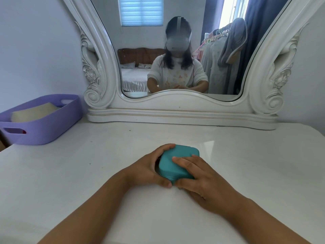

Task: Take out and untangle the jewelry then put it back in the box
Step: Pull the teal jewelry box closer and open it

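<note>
**Both hands on the teal box, and no jewelry out yet**

Both of my hands are wrapped around the teal jewelry box (pixel 177 163), which sits low in the middle of the frame on the white desk (pixel 246 164). My left hand (pixel 149 169) curls around its left side, fingertips hooked over the far corner and thumb pressed along the near edge. My right hand (pixel 195 175) lies on top, fingers flat and close together on the lid, thumb tucked against the near edge beside the left thumb. So both hands are closed on the box, pinching nothing else.

A thin dark gap shows along the left side under the lid, so I judge the lid is either just parting or not quite shut; I cannot tell which. No chain or other piece is visible anywhere on the desk or in my fingers. As far as I can judge, the whole task is ahead: open the box, lift the jewelry out, work the tangle loose, lay it back in and close it.

Little stands in my way. Desk surface around the box is bare apart from a few small dark specks. A purple plastic basket (pixel 44 124) with something pale and folded in it sits well apart at the left edge of the frame, and the white carved mirror (pixel 181 110) stands across the back, well clear of my hands.
</note>
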`<state>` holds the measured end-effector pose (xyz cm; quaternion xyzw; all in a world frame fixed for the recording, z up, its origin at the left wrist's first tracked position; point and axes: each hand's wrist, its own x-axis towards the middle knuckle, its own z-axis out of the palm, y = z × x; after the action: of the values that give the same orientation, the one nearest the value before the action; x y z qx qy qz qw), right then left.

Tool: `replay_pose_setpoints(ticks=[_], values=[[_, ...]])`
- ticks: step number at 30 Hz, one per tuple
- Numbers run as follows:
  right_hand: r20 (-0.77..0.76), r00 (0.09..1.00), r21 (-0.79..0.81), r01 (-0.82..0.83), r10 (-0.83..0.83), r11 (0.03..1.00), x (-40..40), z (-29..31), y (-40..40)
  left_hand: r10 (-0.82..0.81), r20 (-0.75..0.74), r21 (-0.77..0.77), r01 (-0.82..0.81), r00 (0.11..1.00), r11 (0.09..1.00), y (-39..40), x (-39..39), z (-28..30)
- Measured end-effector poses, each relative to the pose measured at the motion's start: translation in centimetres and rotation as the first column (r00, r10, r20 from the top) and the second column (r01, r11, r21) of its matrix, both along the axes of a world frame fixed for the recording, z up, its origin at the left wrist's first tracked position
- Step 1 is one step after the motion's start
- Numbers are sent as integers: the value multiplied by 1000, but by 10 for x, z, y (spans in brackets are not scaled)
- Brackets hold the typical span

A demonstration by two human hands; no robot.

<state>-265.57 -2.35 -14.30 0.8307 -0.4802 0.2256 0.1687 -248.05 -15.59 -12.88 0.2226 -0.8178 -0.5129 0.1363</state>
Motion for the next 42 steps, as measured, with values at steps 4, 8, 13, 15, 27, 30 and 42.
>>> replay_pose_setpoints(ticks=[4,8,13,15,27,30,42], values=[[-24,999,-5,-38,37,999,-1,0,1,-2,3,17,2,1000,1000,0,1,-1],[-15,998,-16,-59,59,998,-4,6,0,-4,7,10,4,1000,1000,0,0,0],[3,1000,32,15,-15,999,-25,10,15,-5,7,13,5,1000,1000,-4,7,-1],[61,995,66,80,-84,995,-38,14,24,-7,6,22,7,1000,1000,-5,10,-3],[499,765,510,122,-408,852,-10,10,22,4,-22,47,-3,1000,999,-1,9,-2],[502,756,505,137,-420,852,-6,10,19,7,-25,41,-6,1000,999,1,9,-1],[456,707,581,223,-541,782,-43,23,-12,-79,1,93,79,997,993,5,19,1]])
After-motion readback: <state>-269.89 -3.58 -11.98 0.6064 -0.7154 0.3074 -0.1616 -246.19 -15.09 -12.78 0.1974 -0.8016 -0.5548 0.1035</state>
